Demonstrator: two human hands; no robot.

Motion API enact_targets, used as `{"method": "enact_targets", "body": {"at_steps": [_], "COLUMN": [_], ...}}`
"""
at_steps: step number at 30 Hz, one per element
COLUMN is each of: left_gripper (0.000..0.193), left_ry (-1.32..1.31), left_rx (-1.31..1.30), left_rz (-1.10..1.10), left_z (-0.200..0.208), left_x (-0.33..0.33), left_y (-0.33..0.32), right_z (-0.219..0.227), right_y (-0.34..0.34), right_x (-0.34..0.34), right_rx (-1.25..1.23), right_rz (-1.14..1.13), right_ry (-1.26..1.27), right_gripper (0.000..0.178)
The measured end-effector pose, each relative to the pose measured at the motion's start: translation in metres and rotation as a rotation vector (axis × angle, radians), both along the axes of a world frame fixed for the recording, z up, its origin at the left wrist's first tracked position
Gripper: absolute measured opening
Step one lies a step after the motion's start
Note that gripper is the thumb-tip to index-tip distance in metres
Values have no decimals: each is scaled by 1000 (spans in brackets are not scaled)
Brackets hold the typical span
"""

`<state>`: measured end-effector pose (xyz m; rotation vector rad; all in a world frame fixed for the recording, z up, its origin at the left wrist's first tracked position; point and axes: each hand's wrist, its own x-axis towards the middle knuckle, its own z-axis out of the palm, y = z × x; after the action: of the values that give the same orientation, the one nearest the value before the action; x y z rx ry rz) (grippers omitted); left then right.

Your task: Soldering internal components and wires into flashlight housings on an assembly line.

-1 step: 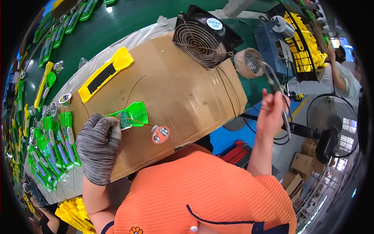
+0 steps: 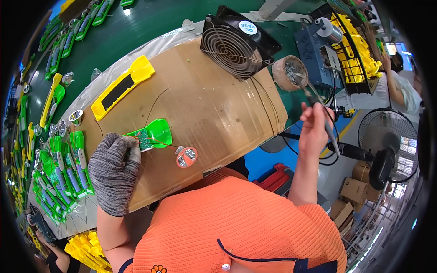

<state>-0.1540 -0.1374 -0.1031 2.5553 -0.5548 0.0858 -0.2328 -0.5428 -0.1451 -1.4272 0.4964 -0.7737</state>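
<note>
My gloved left hand (image 2: 116,170) is closed with its fingertips on the circuit board (image 2: 144,140) in a bright green plastic housing (image 2: 160,133). A red wire runs from the board to a round lamp reflector (image 2: 186,157) lying on the cardboard. Another dark thin wire sticks up from the board. At the right, my bare right hand (image 2: 313,129) grips a soldering iron (image 2: 321,103), blurred by motion, with its cable looping below. Its front end is beside a round tub (image 2: 290,73) filled with silvery metal shavings.
A yellow housing (image 2: 123,87) lies on the cardboard sheet (image 2: 214,113). Behind stands a black box fan (image 2: 239,43). Several green housings (image 2: 63,173) crowd the left. A blue station (image 2: 314,57) with a solder spool (image 2: 329,30) and a basket of yellow parts (image 2: 355,50) stand at the far right.
The soldering iron has tilted in my right hand, and its rear end has swung slightly downward. My left hand stays at the circuit board.
</note>
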Motion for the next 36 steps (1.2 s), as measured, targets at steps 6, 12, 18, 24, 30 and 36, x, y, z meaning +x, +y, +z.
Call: {"method": "enact_targets", "body": {"at_steps": [6, 12, 18, 24, 30, 36], "left_gripper": [7, 16, 23, 29, 27, 16], "left_ry": [8, 112, -178, 140, -111, -58], "left_rx": [40, -192, 49, -70, -52, 247], "left_rz": [0, -61, -70, -349, -383, -350], "left_z": [9, 25, -20, -19, -4, -5], "left_x": [-2, 19, 91, 82, 79, 60], "left_y": [-3, 16, 45, 33, -17, -48], "right_z": [4, 10, 10, 16, 17, 15], "right_y": [-1, 15, 53, 77, 96, 110], "right_x": [0, -12, -3, 12, 33, 50], "right_rx": [50, 73, 74, 97, 122, 185], "right_rz": [-55, 95, 286, 438, 505, 593], "right_ry": [-193, -224, -196, -190, -176, -148], "right_gripper": [14, 16, 8, 6, 8, 12]}}
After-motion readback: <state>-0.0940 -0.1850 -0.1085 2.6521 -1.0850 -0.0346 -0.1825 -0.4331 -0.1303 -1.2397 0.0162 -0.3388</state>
